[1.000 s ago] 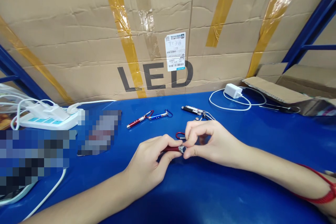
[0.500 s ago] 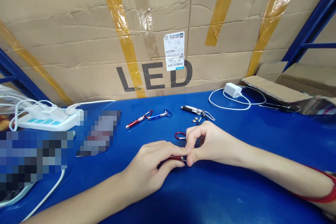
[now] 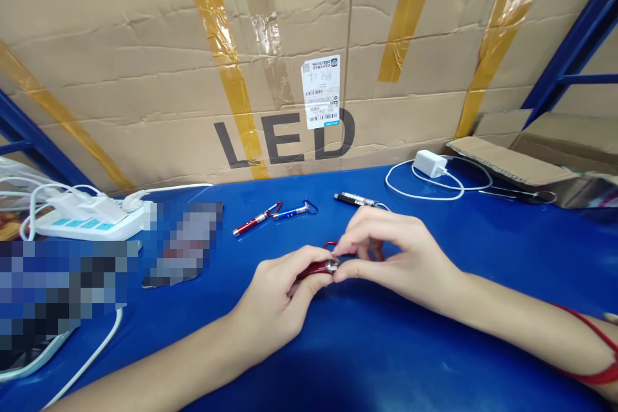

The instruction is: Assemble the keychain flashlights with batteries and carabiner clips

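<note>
My left hand [image 3: 284,293] is closed round a dark red tube [image 3: 316,268], whose silvery end sticks out to the right between finger and thumb. Thumb and fingertips of my right hand [image 3: 396,251] meet at that silvery end; whether they pinch a small part cannot be made out. Behind the fingertips a red carabiner [image 3: 330,244] is partly hidden. Farther back on the blue table [image 3: 386,347] lie a red pen-like torch [image 3: 250,225], a blue one [image 3: 290,213] and a black one [image 3: 348,200], the last partly covered by my right hand.
A white charger [image 3: 429,163] with a looped cable and scissors-like tool [image 3: 524,196] lie at the back right, near an open carton [image 3: 512,161]. On the left are a power strip [image 3: 91,226] and two blurred-out items. A large cardboard box [image 3: 168,90] stands behind.
Both hands have risen slightly with the red tube, and its silvery end now shows more. My right hand has turned and covers the small round pieces near the black torch.
</note>
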A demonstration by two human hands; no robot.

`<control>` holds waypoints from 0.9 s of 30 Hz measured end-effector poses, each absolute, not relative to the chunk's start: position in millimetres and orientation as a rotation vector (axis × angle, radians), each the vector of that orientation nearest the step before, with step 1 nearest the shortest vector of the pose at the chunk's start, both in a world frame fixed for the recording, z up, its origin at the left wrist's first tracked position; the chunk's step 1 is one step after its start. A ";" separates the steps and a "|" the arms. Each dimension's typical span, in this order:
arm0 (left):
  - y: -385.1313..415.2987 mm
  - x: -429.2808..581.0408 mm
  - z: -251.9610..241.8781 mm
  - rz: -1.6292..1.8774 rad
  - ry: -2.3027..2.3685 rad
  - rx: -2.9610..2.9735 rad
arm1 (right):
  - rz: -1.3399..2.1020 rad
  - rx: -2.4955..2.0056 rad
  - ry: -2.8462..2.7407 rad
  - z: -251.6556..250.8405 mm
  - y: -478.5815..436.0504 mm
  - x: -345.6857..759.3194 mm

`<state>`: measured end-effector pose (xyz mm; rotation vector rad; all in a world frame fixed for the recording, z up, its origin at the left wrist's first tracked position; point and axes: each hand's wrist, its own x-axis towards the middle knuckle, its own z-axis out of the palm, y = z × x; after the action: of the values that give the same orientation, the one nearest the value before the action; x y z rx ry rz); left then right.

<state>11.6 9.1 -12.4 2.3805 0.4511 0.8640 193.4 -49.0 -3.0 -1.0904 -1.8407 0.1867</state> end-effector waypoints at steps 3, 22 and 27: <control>9.6 10.5 -12.0 0.846 0.432 2.372 | -0.245 -0.984 -2.061 -1.1 -50.7 200.9; 10.2 8.8 -14.5 0.736 0.466 2.411 | -0.430 -0.971 -2.110 -4.6 -49.4 206.8; 10.1 10.1 -11.9 0.711 0.456 2.382 | -0.330 -0.942 -2.087 -1.6 -48.3 208.0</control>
<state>10.1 10.1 -11.9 2.3819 0.4560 0.7113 208.0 -48.3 -1.6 -0.9415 -2.0867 -0.3302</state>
